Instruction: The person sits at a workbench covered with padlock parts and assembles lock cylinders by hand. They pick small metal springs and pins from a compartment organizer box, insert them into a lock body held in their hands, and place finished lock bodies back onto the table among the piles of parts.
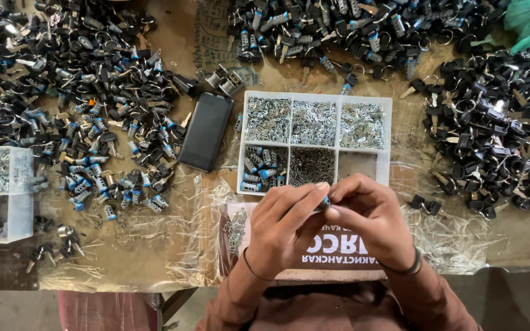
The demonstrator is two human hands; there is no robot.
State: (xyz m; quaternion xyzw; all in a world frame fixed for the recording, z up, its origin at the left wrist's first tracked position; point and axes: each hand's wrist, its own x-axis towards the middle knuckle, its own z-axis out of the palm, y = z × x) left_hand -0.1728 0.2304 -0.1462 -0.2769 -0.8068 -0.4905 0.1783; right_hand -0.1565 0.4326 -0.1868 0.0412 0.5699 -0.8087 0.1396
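At far left a clear box (1,193) hangs at the table edge, and heaps of black keys (81,79) crowd the far side, leaving bare room only near. The white divided tray (315,94) holds small metal parts. Just near it, left hand (283,224) and right hand (372,217) pinch one small lock cylinder (326,202), fingertips closed.

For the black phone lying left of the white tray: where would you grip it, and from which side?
Grip the phone across its two long edges, from above. It lies flat and slightly tilted, with bare table beside both edges; keys crowd its top-left corner, and the tray stands on its right.
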